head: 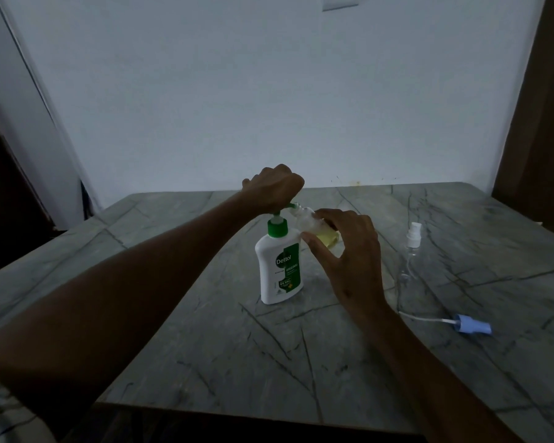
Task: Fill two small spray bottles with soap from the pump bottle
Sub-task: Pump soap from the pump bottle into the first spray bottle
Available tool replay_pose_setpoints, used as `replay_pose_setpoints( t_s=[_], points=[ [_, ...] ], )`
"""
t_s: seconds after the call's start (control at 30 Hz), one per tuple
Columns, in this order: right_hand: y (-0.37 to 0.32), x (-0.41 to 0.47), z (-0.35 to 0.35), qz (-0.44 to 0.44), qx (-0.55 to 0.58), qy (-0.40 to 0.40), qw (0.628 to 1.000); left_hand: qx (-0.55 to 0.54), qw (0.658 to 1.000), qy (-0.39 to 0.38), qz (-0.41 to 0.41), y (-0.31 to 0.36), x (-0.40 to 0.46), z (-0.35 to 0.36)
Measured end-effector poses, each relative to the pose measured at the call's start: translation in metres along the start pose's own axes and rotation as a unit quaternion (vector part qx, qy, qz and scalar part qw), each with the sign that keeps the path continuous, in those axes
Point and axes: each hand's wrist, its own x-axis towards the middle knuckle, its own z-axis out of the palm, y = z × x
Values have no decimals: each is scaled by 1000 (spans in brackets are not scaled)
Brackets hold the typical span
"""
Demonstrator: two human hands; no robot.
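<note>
The pump bottle (280,266) stands upright mid-counter (173,330), w/ the left hand (274,188) fisted down on its green pump head; whether the fingers curl round the head can't be told from this angle. The right hand (349,251) has a pinching grip, thumb and fingertips, on a small clear spray bottle (317,228), tilted so its open neck meets the pump spout; yellowish soap sits in the lower part. Its blue sprayer top (474,326) w/ dip tube lies apart on the counter to the right. The 2nd spray bottle (411,260), white cap on, stands near it and looks empty. Handling, as a guess: the small bottle is light, thin plastic, prob. squashes if squeezed hard and slick if soap drips, so hold mid-body, gently. The pump bottle is heavier, stiff and stable on its base; press straight down on the head so it won't tip.
</note>
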Motion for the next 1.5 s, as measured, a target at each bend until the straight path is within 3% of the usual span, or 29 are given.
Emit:
replay_pose_setpoints(
  t_s=[0.53, 1.4, 1.5],
  points=[
    [0, -1, 0, 3, -1, -19, 1000, 100, 993, 0, 58, 0, -2, 5],
    [-2, 0, -1, -4, 8, -6, 1000, 64, 998, -4, 25, 4, 1, -3],
    [-2, 0, -1, -2, 5, -9, 1000, 114, 993, -1, 42, 2, 1, 2]
  ],
)
